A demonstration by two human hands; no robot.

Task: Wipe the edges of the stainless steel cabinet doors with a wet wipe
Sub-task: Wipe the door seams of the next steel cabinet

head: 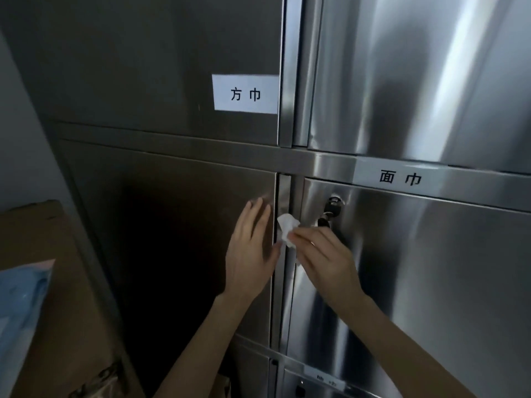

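**Steel cabinet front, wipe at the middle seam**

Brushed stainless steel cabinet doors (431, 282) fill almost the whole frame. Just right of centre, a small crumpled white wet wipe (286, 229) lies against the narrow vertical steel edge strip (283, 193) between the two middle doors. The right hand (324, 259) comes in from the lower right, its fingers (304, 238) curled and pinching the wipe's lower right side. The left hand (250, 259) rises from the bottom centre and rests flat on the dark left door (172, 239). Its fingers are straight and close together, tips pointing up, just beside the strip.

Just right of the wipe, a round lock with a dark key (333, 208) sits near the upper left corner of the bright right door. Above it, a white paper label with black characters (399, 178) is stuck on the horizontal rail. Another white label (245, 94) sits on the upper left door. At the lower left of the frame a brown cardboard box (43, 239) is overlapped by a light blue plastic bag (20, 305), beside a grey wall (14, 124).
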